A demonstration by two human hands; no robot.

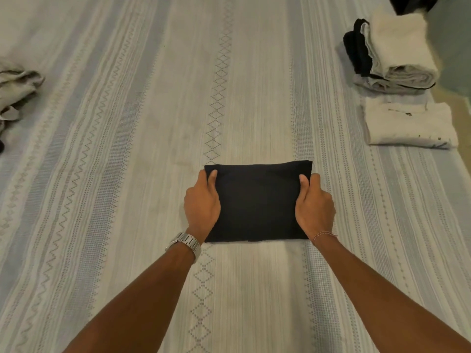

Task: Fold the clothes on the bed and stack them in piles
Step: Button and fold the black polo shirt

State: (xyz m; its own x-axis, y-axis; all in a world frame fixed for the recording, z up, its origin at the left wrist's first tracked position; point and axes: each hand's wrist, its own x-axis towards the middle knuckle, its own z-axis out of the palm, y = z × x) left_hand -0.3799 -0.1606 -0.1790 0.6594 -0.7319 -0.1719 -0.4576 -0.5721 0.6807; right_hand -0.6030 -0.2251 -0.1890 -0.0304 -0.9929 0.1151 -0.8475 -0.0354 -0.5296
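Observation:
A black garment [257,202], folded into a flat rectangle, lies on the striped bedspread [127,174] in the middle of the head view. My left hand [202,202] grips its left edge, thumb on top and fingers tucked under. My right hand [314,207] grips the right edge the same way. At the far right stands a pile of folded white, grey and black clothes [392,54]. A folded white garment [410,123] lies just in front of that pile. A crumpled light-grey garment [17,90] lies unfolded at the left edge.
The bed's right edge runs close beside the two stacks, with floor [456,59] beyond it. A dark item [410,3] sits at the top right corner. Open bedspread surrounds the black garment on all sides.

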